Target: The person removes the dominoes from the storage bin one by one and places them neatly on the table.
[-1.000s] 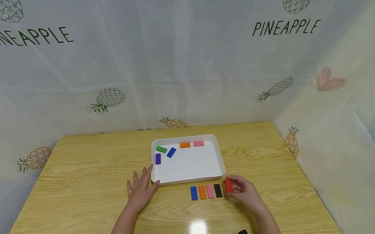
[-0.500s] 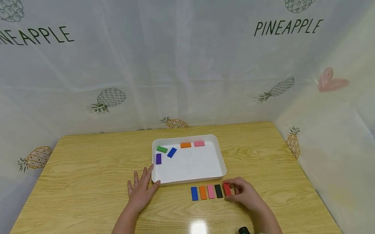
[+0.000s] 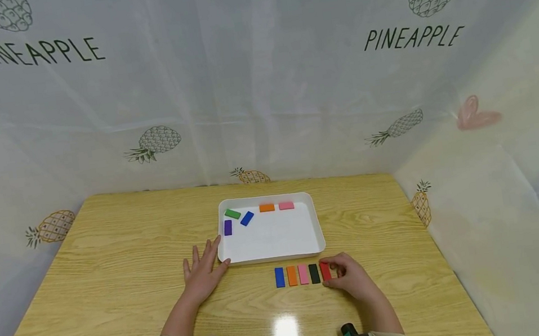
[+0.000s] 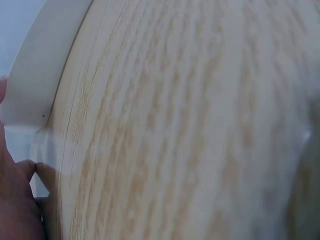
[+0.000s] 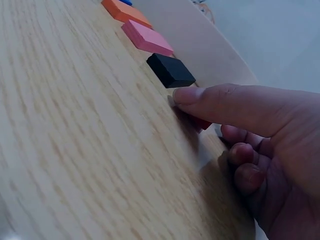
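My right hand [image 3: 353, 278] pinches a red block [image 3: 326, 271] between thumb and fingers, at the right end of a row on the table. In the right wrist view the thumb covers most of the red block [image 5: 202, 123]. Beside it lies a black block [image 3: 314, 274], followed leftward by a pink block [image 3: 303, 275], an orange block [image 3: 292, 276] and a blue block [image 3: 279, 278]. My left hand [image 3: 202, 279] lies with spread fingers at the lower left corner of a white tray [image 3: 272, 259], fingertips touching its side.
Inside the tray, along its back and left, are a green block [image 3: 232, 214], a purple block [image 3: 228, 228], a tilted blue block [image 3: 247, 218], an orange block [image 3: 267, 208] and a pink block [image 3: 286, 205]. A pineapple-print cloth [image 3: 258, 78] hangs behind the wooden table [image 3: 132, 254].
The right hand has brought the red block left and down beside the black one, and it now lines up with the row. The left hand stays put at the tray.
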The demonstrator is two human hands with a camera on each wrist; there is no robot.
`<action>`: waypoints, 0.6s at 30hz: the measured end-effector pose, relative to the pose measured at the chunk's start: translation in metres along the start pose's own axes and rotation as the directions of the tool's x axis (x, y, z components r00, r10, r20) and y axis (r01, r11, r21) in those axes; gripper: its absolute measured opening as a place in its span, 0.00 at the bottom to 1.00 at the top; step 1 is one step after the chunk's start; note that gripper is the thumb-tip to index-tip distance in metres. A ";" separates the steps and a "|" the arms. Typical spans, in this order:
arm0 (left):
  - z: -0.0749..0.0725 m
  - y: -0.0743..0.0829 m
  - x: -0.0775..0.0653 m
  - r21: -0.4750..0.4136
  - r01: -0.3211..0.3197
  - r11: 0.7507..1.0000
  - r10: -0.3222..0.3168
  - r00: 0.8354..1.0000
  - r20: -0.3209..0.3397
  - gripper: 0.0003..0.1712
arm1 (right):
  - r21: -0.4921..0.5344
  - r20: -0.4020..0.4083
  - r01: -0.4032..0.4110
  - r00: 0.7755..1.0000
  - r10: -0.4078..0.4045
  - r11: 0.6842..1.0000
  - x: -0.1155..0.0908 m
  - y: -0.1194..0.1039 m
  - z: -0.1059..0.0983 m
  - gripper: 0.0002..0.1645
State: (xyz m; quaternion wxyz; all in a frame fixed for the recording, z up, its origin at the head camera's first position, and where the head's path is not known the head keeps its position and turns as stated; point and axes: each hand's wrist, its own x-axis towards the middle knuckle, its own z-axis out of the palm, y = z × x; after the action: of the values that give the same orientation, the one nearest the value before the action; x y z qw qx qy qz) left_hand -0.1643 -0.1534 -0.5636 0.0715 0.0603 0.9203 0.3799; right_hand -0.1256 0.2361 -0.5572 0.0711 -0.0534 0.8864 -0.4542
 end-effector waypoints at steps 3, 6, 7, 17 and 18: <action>0.000 -0.001 0.000 -0.004 -0.002 1.000 0.002 1.000 0.001 0.43 | -0.007 0.012 0.005 1.000 -0.005 1.000 0.000 -0.001 -0.001 0.28; 0.000 -0.001 0.000 -0.009 -0.007 1.000 0.007 1.000 -0.002 0.43 | -0.008 0.017 0.017 1.000 -0.017 1.000 0.001 -0.002 -0.002 0.28; 0.000 -0.001 0.000 -0.011 -0.008 1.000 0.008 1.000 -0.002 0.43 | -0.006 0.019 0.021 1.000 -0.020 1.000 0.001 -0.002 -0.002 0.29; 0.000 -0.001 0.000 -0.008 -0.010 1.000 0.010 1.000 -0.001 0.43 | 0.011 0.028 0.003 1.000 -0.003 1.000 0.002 -0.005 -0.003 0.28; 0.000 -0.001 0.000 -0.007 -0.009 1.000 0.009 1.000 -0.002 0.43 | 0.014 0.030 0.000 1.000 -0.001 1.000 0.002 -0.006 -0.003 0.28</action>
State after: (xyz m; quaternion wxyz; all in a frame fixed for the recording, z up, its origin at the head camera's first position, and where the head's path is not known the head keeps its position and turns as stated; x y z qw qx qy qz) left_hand -0.1642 -0.1539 -0.5640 0.0690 0.0640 0.9188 0.3833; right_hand -0.1281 0.2348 -0.5511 0.0847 -0.0599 0.8819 -0.4598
